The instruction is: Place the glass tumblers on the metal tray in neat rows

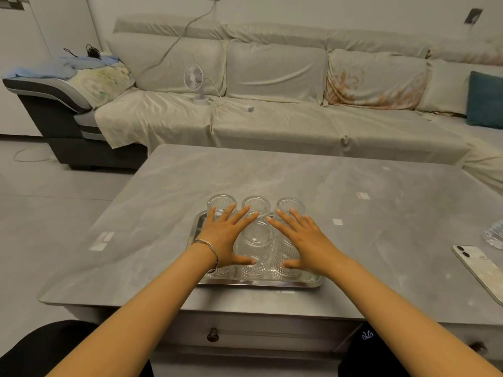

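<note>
A metal tray (261,282) lies near the front edge of the grey table. Several ribbed glass tumblers stand on it in rows; a far row of three shows at left (219,201), middle (255,203) and right (290,204), and a middle tumbler (255,238) rises between my hands. My left hand (223,236), with a silver bangle at the wrist, is spread flat over the tray's left side. My right hand (300,240) is spread flat over the right side. Both palms face down with fingers apart, holding nothing, and they hide the tumblers beneath them.
A white phone (479,270) lies at the table's right edge, with a clear plastic object (495,235) beyond it. A covered sofa with a small white fan (196,83) stands behind the table. A drawer knob (212,334) shows below the table's front edge.
</note>
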The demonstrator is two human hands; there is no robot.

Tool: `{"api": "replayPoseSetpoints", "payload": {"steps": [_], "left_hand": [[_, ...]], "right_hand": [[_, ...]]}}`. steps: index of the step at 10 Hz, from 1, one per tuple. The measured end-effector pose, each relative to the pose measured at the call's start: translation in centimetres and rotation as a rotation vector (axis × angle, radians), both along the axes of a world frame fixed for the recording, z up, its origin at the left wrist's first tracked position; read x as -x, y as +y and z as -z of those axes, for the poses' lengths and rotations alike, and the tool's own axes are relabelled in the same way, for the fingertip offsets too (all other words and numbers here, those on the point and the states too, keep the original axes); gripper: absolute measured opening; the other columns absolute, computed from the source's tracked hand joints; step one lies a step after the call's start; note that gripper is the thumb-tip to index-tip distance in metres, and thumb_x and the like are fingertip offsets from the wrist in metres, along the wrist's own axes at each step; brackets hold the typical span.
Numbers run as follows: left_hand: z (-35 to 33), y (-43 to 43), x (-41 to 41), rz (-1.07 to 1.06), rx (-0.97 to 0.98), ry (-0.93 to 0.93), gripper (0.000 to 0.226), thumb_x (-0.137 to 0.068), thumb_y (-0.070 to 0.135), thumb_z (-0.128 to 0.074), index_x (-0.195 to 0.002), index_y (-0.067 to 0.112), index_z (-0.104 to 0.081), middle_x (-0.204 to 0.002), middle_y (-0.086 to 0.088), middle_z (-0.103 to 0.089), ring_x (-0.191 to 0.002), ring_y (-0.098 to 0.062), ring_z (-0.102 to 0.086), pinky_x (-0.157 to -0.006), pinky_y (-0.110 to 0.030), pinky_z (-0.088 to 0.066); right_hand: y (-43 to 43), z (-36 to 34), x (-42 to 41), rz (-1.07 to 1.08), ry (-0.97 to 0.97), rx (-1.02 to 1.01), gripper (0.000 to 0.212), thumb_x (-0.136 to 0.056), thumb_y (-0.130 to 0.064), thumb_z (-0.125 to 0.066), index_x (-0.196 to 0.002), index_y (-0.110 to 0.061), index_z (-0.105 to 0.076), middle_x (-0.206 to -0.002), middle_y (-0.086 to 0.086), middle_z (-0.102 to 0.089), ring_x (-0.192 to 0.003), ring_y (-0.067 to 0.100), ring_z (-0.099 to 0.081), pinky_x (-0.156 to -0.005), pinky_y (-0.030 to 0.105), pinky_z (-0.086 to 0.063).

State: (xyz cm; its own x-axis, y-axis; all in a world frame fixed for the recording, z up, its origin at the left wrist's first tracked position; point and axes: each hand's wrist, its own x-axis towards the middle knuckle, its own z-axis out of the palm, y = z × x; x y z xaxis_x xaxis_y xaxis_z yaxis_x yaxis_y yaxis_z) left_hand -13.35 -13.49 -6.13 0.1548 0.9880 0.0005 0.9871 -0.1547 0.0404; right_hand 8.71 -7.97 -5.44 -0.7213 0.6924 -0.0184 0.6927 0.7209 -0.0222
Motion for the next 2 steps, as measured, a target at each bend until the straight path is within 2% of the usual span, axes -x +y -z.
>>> {"api": "replayPoseSetpoints", "payload": {"steps": [2], "left_hand": [[-1.0,-0.4,-0.2,0.025,0.032,0.006,0.105,-0.064,0.077,-0.05,-0.142,0.038,0.007,-0.157,0.005,0.007,-0.144,-0.025,0.005,-0.113,-0.056,0.004]], "right_hand": [[-1.1,-1.8,-0.1,-0.001,0.085,0.07,0.099,-0.078,-0.049,-0.066,-0.147,-0.036,0.004,-0.16,-0.006,0.009,-0.147,0.02,0.008,-0.118,0.042,0.002]]}}
